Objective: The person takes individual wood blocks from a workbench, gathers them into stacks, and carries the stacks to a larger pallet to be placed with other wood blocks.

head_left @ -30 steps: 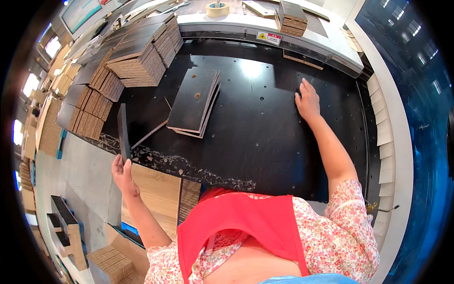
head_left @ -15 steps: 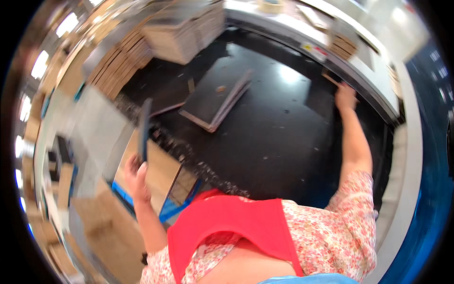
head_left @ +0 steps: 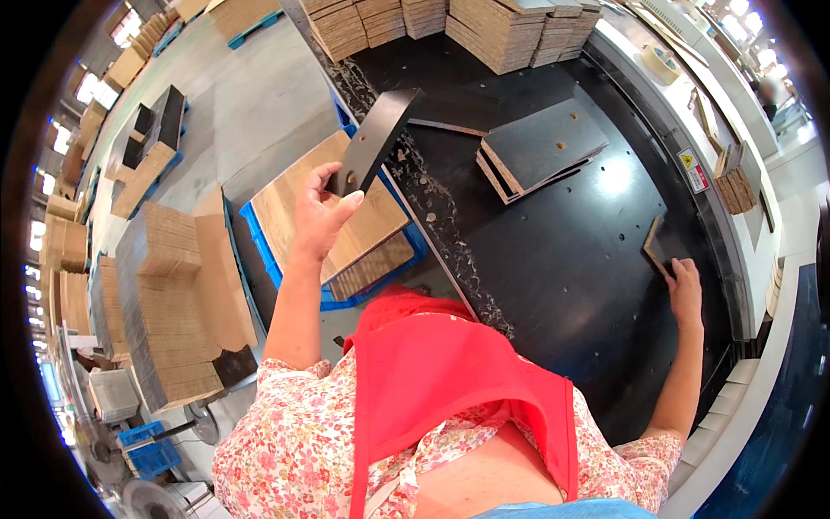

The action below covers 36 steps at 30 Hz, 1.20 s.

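Observation:
My left hand (head_left: 324,212) is raised over the near left edge of the black worktable, closed on the lower end of a dark board (head_left: 378,138). That board stands tilted up in the air, with small round holes in its face. At the right side of the table my right hand (head_left: 685,290) is closed on the near end of another dark board (head_left: 679,238), whose pale raw edge shows. Its board lies low at the tabletop; whether it touches cannot be told. Between the hands, several dark boards (head_left: 545,138) lie loosely stacked on the table.
Stacks of cut boards (head_left: 497,39) line the table's far edge. A speckled, debris-strewn strip (head_left: 441,233) borders the black tabletop (head_left: 553,277). Left of it stand wood-faced panels (head_left: 298,208) on a blue pallet and a large board stack (head_left: 173,303). A white ledge (head_left: 692,112) bounds the right.
The view has swung, so the table and stacks appear shifted right. My left hand's board now shows its broad face rather than a thin edge. Both hands keep hold of their boards.

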Available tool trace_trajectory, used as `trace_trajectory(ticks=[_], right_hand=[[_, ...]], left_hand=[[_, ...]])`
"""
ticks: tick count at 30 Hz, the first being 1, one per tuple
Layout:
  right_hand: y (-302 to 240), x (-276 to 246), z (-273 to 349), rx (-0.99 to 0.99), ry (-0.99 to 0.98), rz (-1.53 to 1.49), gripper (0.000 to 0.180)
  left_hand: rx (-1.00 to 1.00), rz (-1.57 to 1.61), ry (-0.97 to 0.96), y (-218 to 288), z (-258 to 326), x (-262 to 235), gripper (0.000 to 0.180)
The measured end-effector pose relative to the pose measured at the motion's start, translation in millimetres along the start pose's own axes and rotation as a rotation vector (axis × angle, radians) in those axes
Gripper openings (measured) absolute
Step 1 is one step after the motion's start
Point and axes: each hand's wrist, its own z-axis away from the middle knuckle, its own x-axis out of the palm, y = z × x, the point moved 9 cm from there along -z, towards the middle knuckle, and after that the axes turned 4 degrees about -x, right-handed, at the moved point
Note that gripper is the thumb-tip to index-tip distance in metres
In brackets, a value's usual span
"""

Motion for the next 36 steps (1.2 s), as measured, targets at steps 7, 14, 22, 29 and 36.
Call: trace_trajectory(ticks=[7, 14, 22, 29, 36], right_hand=[[-84, -12, 6, -0.090, -0.026, -0.139, 0.023], [-139, -20, -2, -0.239, -0.026, -0.093, 0.022], [-178, -76, -24, -0.350, 0.146, 0.096, 0.017], [-227, -90, -96, -0.532, 0.131, 0.064, 0.018], [-264, -61, -155, -0.716, -0.003, 0.064, 0.023]], left_hand=[[0.127, -0.239, 0.059, 9, -95, 1, 0.063], [0.136, -0.463, 0.098, -27, -192, 6, 0.065], [0.375, -0.957, 0.215, -8, -201, 34, 0.063], [0.660, -0.658, -0.185, 42, -147, 102, 0.067], [0.568, -0.905, -0.525, 35, -166, 156, 0.092]])
